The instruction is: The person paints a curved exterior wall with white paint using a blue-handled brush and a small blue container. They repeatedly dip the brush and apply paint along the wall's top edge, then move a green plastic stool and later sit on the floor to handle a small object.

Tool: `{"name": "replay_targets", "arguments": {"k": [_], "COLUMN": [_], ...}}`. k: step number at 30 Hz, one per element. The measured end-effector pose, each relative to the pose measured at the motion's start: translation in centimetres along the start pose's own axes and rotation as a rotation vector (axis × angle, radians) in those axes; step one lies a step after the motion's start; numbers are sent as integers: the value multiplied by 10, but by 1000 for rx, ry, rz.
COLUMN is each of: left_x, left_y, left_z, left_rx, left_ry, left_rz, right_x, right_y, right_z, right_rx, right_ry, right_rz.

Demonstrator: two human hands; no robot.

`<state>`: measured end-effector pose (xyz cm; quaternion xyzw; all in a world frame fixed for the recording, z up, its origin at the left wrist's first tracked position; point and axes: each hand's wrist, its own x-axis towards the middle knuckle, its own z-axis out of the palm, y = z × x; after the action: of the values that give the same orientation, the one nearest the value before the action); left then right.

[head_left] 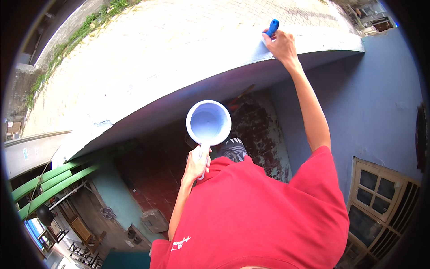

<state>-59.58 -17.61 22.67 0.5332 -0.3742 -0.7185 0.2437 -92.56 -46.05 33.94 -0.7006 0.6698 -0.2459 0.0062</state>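
My left hand point(197, 164) grips the handle of a pale plastic dipper point(208, 123), held in front of my red shirt. Light bluish liquid that looks like paint lies inside it. My right arm reaches far out to the upper right. There my right hand point(281, 45) holds a blue tool handle point(272, 27) over the top of a white wall ledge point(255, 55); the tool's working end is hidden by the hand and the glare. A bluish patch shows on the ledge beside my fingers.
Beyond the ledge lies sunlit paving point(188, 20). A blue-grey wall point(339, 97) with a wooden-framed window point(378, 191) stands at right. Dark red floor tiles point(151, 171) lie below. Green bars point(57, 188), a block point(155, 220) and sandals point(108, 213) are at lower left.
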Motion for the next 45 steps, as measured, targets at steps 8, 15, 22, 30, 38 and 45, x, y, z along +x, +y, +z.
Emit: {"name": "replay_targets", "arguments": {"k": [8, 15, 22, 30, 38, 45], "left_x": [2, 2, 2, -5, -6, -11], "left_y": [5, 3, 6, 5, 2, -3], "left_z": [2, 2, -1, 1, -5, -13], "left_rx": [30, 16, 4, -14, 25, -35], "left_ry": [-24, -13, -14, 15, 28, 21], "left_rz": [8, 16, 10, -12, 24, 23], "right_x": [-6, -17, -29, -6, -19, 33], "right_y": [71, 93, -19, -84, -196, -64], "right_z": [-45, -67, -11, 53, 118, 69], "right_rx": [345, -240, 175, 83, 485, 113], "right_ry": [26, 235, 61, -51, -220, 101], "right_rz": [396, 148, 4, -36, -56, 123]}}
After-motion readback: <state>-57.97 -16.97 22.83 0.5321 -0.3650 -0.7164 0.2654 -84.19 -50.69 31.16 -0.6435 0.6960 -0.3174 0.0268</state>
